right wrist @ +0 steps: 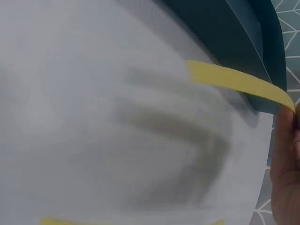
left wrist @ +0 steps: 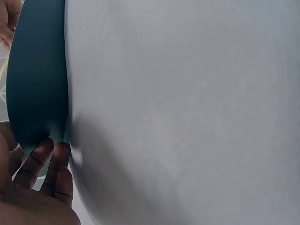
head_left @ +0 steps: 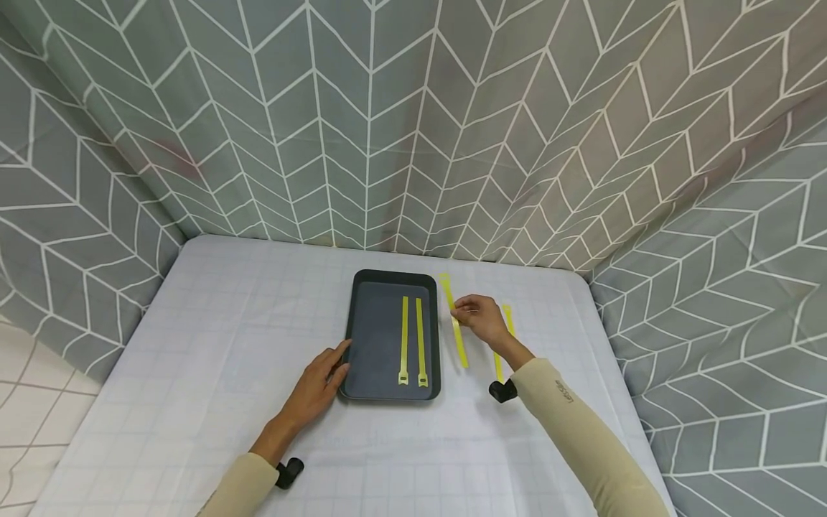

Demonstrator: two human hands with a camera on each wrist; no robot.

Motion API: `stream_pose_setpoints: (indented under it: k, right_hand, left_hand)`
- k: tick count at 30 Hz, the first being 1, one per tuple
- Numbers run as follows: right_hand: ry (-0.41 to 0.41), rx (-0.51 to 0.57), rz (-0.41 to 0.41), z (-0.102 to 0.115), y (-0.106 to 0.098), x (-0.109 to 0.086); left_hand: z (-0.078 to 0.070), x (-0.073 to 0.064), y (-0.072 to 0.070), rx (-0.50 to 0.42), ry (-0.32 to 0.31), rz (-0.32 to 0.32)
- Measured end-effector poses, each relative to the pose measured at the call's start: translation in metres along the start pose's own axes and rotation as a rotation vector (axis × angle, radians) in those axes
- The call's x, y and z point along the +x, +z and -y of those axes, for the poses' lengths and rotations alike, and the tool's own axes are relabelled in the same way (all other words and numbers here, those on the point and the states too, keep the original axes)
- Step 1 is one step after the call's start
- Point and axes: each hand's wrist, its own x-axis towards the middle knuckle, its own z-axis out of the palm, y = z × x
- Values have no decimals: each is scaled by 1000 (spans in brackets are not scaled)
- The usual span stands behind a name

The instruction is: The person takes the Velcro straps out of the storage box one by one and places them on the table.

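Observation:
My left hand [head_left: 316, 385] rests at the left rim of a dark grey tray [head_left: 354, 309]. In the left wrist view its fingertips [left wrist: 43, 147] touch the tray's outer wall. Just right of the tray, my right hand [head_left: 479, 316] pinches a yellow cable strap [head_left: 458, 337] above the table; its free end [right wrist: 229, 77] hangs beside the tray wall in the right wrist view. Two more yellow straps, a left one [head_left: 404, 337] and a right one [head_left: 421, 337], lie side by side in the tray, slotted heads toward me. Another yellow strap [head_left: 499, 366] lies on the table, partly hidden under my right forearm.
A white cloth covers the table [head_left: 258, 309]. Grey curtains [head_left: 400, 143] with a white chevron pattern hang behind it and along both sides. White floor tiles [head_left: 32, 409] show at the lower left. Each wrist carries a small black device.

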Motion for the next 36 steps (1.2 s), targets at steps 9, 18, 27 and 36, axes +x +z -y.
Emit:
stream_pose_setpoints:
  k: [9, 18, 27, 36]
  right_hand:
    - [208, 73, -68, -12, -8, -6]
    - [338, -13, -123, -22, -18, -15]
    - [382, -77, -147, -38, -22, -15]
    - [329, -185, -156, -43, -21, -13]
  left_hand:
    - [0, 2, 0, -1, 13, -7]
    - [-3, 4, -1, -12, 14, -2]
    - [-4, 4, 0, -1, 11, -1]
    - [-3, 2, 0, -3, 16, -8]
